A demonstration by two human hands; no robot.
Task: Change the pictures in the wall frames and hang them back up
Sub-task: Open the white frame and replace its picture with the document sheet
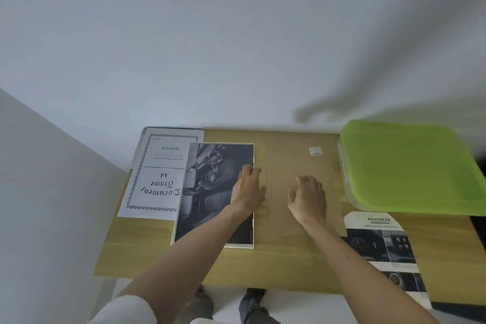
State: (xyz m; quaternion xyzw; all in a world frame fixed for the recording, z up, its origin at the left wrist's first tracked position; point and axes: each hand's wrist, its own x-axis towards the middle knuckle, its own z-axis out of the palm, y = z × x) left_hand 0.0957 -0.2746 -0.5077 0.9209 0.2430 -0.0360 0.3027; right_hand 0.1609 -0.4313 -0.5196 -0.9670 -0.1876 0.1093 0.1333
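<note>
Left hand [248, 187]: fingers curled at the right edge of the black-and-white car-interior print [210, 192].
Right hand [307, 198]: loosely curled, holding nothing, resting on the brown cardboard backing board [294, 155].
Both lie on: pale wooden worktop [157, 258].

Black-and-white car-interior print [210, 192]: portrait sheet, white border, flat on the wooden table, overlapping the insert's right edge. "Document Frame A4" insert sheet [155, 173]: white, ornamental border, flat at far left, text upside down to the viewer. Brown backing board [297, 160]: flat, centre, small sticker near its far edge.
</note>
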